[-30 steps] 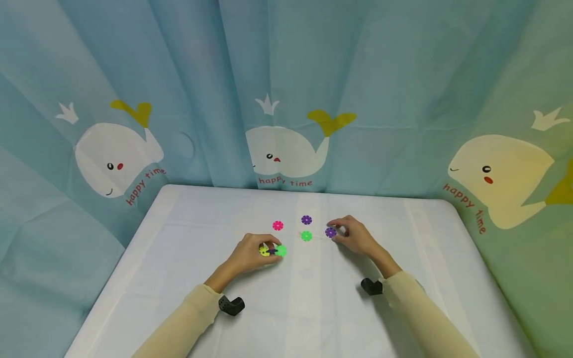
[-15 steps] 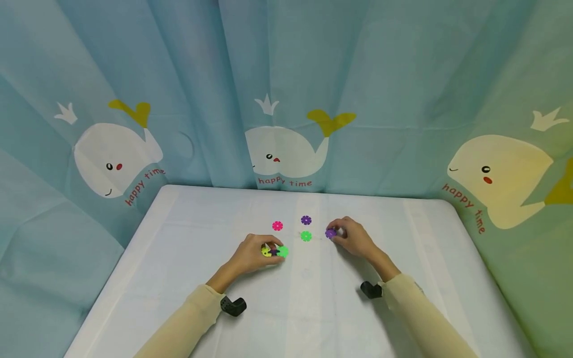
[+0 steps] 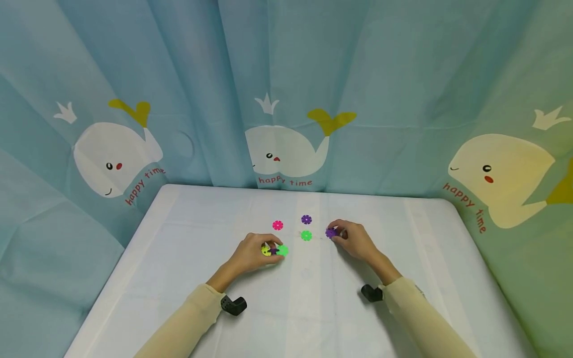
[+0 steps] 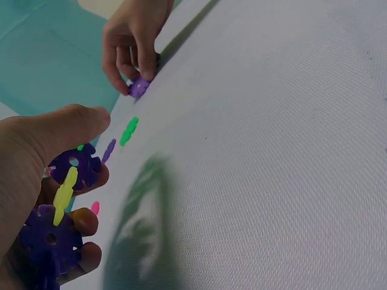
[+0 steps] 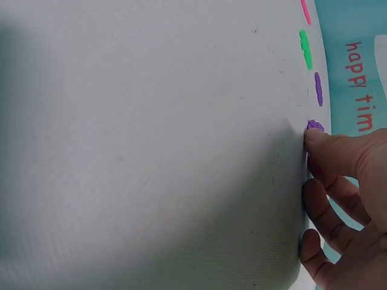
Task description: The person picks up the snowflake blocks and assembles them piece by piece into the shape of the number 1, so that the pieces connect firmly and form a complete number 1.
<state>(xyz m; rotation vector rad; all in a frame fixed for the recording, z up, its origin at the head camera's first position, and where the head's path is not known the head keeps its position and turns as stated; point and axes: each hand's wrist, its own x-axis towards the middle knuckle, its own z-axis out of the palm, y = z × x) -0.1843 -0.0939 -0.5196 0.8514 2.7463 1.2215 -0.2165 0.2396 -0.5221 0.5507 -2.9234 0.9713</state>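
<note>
A hand could pass over the near table [image 3: 304, 308] between the sleeves [image 3: 188, 318], but the green disc [image 3: 306, 235] lies between left hand [image 3: 251, 253] and right hand [image 3: 356, 239], the purple disc [image 3: 306, 219] just behind it, the pink disc [image 3: 278, 225] beyond the left hand, and the curtain [image 3: 380, 74] walls off the far edge.

A curtained-off space, building type unclear: blue curtains [image 3: 385, 74] with cartoon whales [image 3: 293, 151] and "happy time" lettering [image 3: 281, 182] line the white worktop [image 3: 313, 308] far, left and right.
</note>
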